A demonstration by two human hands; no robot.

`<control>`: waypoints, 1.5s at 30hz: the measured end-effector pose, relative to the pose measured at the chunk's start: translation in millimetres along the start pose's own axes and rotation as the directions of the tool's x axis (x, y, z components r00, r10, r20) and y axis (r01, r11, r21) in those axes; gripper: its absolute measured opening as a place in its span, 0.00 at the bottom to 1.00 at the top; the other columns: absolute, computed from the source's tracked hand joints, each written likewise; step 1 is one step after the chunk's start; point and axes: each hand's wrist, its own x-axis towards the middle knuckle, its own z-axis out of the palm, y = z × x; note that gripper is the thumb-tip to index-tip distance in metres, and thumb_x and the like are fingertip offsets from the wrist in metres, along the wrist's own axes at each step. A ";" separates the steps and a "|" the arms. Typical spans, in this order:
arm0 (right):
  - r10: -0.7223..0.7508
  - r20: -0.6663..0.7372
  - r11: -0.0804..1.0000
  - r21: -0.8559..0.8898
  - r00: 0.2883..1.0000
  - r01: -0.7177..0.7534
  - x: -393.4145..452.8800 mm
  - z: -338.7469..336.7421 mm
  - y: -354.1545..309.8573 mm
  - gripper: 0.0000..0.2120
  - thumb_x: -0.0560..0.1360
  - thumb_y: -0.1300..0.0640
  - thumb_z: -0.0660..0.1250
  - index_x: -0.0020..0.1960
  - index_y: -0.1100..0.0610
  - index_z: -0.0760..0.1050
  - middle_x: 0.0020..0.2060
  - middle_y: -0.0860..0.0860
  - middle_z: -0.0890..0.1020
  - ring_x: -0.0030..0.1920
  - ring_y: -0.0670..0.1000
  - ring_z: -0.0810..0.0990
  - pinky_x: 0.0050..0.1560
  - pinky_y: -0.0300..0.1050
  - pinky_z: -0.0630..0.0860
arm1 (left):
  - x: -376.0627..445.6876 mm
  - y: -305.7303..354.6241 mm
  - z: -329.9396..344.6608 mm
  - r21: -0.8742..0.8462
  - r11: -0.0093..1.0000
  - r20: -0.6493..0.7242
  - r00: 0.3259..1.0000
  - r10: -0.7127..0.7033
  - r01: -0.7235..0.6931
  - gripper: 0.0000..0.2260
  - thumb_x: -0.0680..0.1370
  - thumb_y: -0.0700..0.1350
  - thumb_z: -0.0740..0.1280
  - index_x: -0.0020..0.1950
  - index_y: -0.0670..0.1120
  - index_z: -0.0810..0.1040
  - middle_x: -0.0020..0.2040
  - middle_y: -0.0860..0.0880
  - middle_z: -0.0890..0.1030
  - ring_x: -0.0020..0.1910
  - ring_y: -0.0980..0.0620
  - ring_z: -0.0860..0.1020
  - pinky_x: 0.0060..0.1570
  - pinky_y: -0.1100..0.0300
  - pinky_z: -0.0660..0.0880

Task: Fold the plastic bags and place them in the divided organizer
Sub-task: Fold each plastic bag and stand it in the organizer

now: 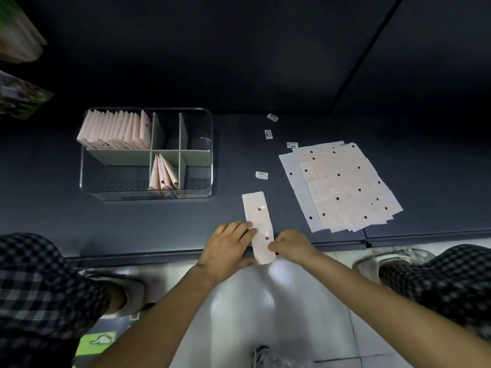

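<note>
A pink plastic bag with dark dots, folded into a long narrow strip (258, 219), lies on the dark shelf, its near end over the front edge. My left hand (228, 248) lies flat with straight fingers on the strip's left side. My right hand (291, 244) pinches the strip's right edge near the bottom. A stack of unfolded dotted bags (342, 187) lies to the right. The clear divided organizer (90, 181) stands at the left, with several folded bags (117, 131) in its back-left compartment and three folded bags (164, 173) in a front middle one.
Small white labels (261, 175) lie scattered between the organizer and the stack. The shelf's front edge (159, 254) runs below my hands. My checked trouser legs and shoes (132, 290) are on the tiled floor beneath. Coloured packages (18, 99) sit at far left.
</note>
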 end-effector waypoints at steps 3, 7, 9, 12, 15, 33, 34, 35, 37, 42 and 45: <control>0.098 0.135 0.931 0.338 0.986 -0.139 -7.1 -1.5 -5.9 0.09 0.71 0.57 0.66 0.33 0.56 0.71 0.26 0.48 0.71 0.27 0.47 0.65 0.28 0.37 0.60 | -4.6 1.9 3.0 0.046 0.999 0.034 0.999 0.010 -0.012 0.34 0.59 0.64 0.76 0.59 0.48 0.80 0.55 0.50 0.80 0.49 0.49 0.80 0.49 0.59 0.76; 0.048 0.218 0.922 0.365 0.975 -0.127 -12.5 -13.2 -0.3 0.09 0.75 0.55 0.63 0.37 0.54 0.74 0.25 0.46 0.75 0.26 0.45 0.66 0.27 0.35 0.61 | -3.4 4.0 1.9 0.035 0.999 -0.039 0.999 -0.011 0.012 0.25 0.61 0.56 0.79 0.56 0.51 0.81 0.53 0.52 0.81 0.47 0.50 0.80 0.45 0.60 0.76; -0.072 0.000 0.980 0.188 0.997 0.071 -9.3 -17.1 6.6 0.08 0.77 0.57 0.61 0.42 0.54 0.75 0.32 0.46 0.79 0.34 0.45 0.72 0.34 0.37 0.66 | -0.7 6.3 0.7 0.002 0.999 -0.075 0.997 -0.034 0.034 0.21 0.61 0.51 0.79 0.53 0.51 0.83 0.50 0.53 0.82 0.44 0.50 0.81 0.42 0.60 0.76; -0.404 -0.223 0.915 -0.076 0.887 0.397 -5.0 -19.6 22.1 0.14 0.74 0.67 0.61 0.58 0.56 0.75 0.49 0.46 0.77 0.47 0.45 0.69 0.46 0.29 0.64 | 4.7 8.8 -0.3 -0.043 0.996 -0.113 0.990 -0.082 0.077 0.16 0.63 0.49 0.79 0.49 0.52 0.84 0.46 0.54 0.82 0.41 0.50 0.80 0.38 0.60 0.76; -0.542 -0.073 0.838 -0.117 0.837 0.532 -3.1 -13.6 28.8 0.25 0.70 0.65 0.68 0.65 0.51 0.71 0.57 0.40 0.72 0.54 0.45 0.65 0.57 0.29 0.62 | 10.0 12.2 -1.9 -0.104 0.986 -0.148 0.979 -0.143 0.128 0.09 0.67 0.48 0.78 0.45 0.51 0.84 0.42 0.54 0.82 0.37 0.49 0.79 0.36 0.59 0.74; -0.230 -0.333 0.972 -0.038 0.914 0.231 34.1 -13.5 -13.7 0.17 0.78 0.50 0.63 0.32 0.55 0.68 0.27 0.49 0.71 0.34 0.52 0.70 0.38 0.46 0.69 | 31.4 3.8 11.9 -0.443 0.624 0.146 0.739 -0.658 0.643 0.08 0.77 0.50 0.66 0.45 0.48 0.82 0.46 0.54 0.70 0.51 0.49 0.69 0.51 0.60 0.66; -0.221 -0.331 0.975 -0.047 0.918 0.218 35.1 -13.9 -15.5 0.17 0.78 0.50 0.63 0.33 0.56 0.69 0.28 0.49 0.71 0.35 0.53 0.70 0.38 0.46 0.69 | 32.9 5.1 11.7 -0.428 0.625 0.150 0.733 -0.664 0.653 0.08 0.77 0.50 0.65 0.45 0.48 0.82 0.47 0.52 0.71 0.52 0.48 0.69 0.52 0.59 0.66; -0.207 -0.325 0.978 -0.048 0.923 0.203 36.0 -14.5 -16.9 0.17 0.78 0.50 0.63 0.32 0.56 0.69 0.28 0.49 0.71 0.35 0.53 0.71 0.37 0.46 0.68 | 33.8 6.4 10.8 -0.406 0.627 0.155 0.727 -0.669 0.664 0.08 0.77 0.49 0.65 0.46 0.48 0.81 0.48 0.51 0.73 0.53 0.48 0.70 0.53 0.58 0.66; -0.173 -0.296 0.985 -0.041 0.939 0.168 38.1 -16.8 -19.6 0.18 0.78 0.50 0.63 0.31 0.56 0.68 0.27 0.50 0.71 0.35 0.54 0.71 0.37 0.44 0.67 | 33.6 8.7 6.6 -0.370 0.637 0.139 0.718 -0.682 0.676 0.06 0.77 0.48 0.65 0.48 0.47 0.78 0.52 0.47 0.73 0.54 0.46 0.70 0.54 0.56 0.67; -0.118 -0.250 0.993 -0.031 0.961 0.114 41.7 -21.2 -24.7 0.22 0.77 0.49 0.64 0.27 0.54 0.65 0.25 0.50 0.70 0.35 0.54 0.70 0.36 0.44 0.66 | 26.1 15.3 5.0 -0.222 0.924 -0.018 0.946 -0.322 0.311 0.18 0.79 0.46 0.62 0.67 0.42 0.70 0.71 0.43 0.68 0.69 0.43 0.66 0.69 0.52 0.60; -0.110 -0.247 0.994 -0.037 0.963 0.104 43.3 -21.9 -24.9 0.22 0.77 0.49 0.65 0.26 0.53 0.64 0.25 0.48 0.70 0.35 0.54 0.71 0.37 0.42 0.65 | 24.5 15.4 13.7 -0.008 0.990 0.174 0.975 -0.136 0.140 0.30 0.82 0.56 0.49 0.77 0.41 0.43 0.77 0.46 0.41 0.77 0.49 0.41 0.72 0.56 0.32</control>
